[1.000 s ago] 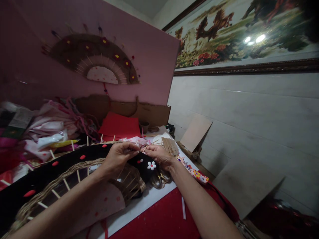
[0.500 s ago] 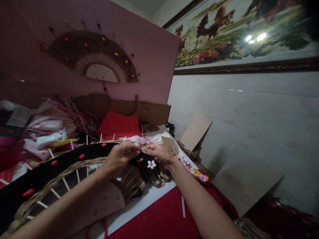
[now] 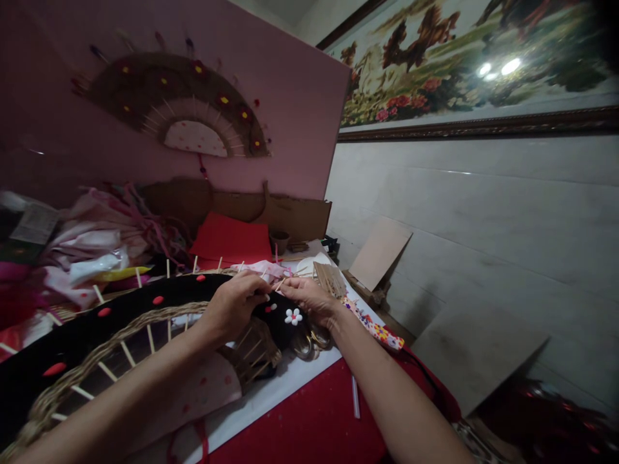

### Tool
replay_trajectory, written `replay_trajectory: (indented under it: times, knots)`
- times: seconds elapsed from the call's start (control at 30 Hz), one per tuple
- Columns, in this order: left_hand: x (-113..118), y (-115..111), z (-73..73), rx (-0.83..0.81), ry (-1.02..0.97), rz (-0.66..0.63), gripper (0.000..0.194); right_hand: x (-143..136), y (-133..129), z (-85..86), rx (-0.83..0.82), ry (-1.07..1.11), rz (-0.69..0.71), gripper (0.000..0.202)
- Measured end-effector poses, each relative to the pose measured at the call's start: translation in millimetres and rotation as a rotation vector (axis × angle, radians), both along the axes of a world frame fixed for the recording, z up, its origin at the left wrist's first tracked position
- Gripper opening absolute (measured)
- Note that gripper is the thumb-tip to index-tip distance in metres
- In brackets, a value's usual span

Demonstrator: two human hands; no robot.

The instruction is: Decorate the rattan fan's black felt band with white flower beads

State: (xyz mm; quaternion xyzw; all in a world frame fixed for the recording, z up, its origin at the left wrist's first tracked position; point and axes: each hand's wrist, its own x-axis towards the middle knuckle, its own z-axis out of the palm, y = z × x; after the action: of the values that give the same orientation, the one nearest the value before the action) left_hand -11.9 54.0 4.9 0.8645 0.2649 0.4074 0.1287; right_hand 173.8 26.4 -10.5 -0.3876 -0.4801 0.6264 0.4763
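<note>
Pinching: left hand (image 3: 235,303) and right hand (image 3: 309,298) fingers pressed together on thin stick (image 3: 279,284) at fan's right end
Fan: black fan (image 3: 145,309) lies flat on white table (image 3: 285,380), reaching near front edge
Room: bare wall to right, clutter pile (image 3: 87,251) crowds left

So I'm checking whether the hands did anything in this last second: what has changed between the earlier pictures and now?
Very little. The left hand has crept slightly right along the black felt band of the woven half-round fan, closing on the right hand. Both still pinch at the thin wooden stick at the fan's edge; nothing was let go. The white flower decoration and the brown fan on the pink wall stayed as they were.
</note>
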Motion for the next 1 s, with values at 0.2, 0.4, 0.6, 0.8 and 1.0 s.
replay_trajectory:
  times: [0.2,0.4,0.6,0.8,1.0]
  knots:
    - [-2.3,4.5,-3.1,0.08,0.09,-0.063,0.013,-1.1,-1.5,1.9,0.0,-0.008,-0.01,0.035]
    - [-2.6,9.2,-5.8,0.108,0.119,-0.061,0.014,-0.3,-0.2,0.3,0.001,-0.015,-0.007,0.034]
    - [-3.1,12.0,-9.0,0.145,0.144,-0.08,0.015,0.6,1.9,-2.5,0.017,-0.004,0.008,0.035]
    - [-2.7,11.2,-9.6,0.157,0.15,-0.09,0.014,0.2,1.7,-2.7,0.003,-0.003,-0.007,0.035]
    - [-2.4,8.2,-7.4,0.182,0.158,-0.023,0.01,-1.0,-0.5,0.5,0.004,-0.005,-0.007,0.035]
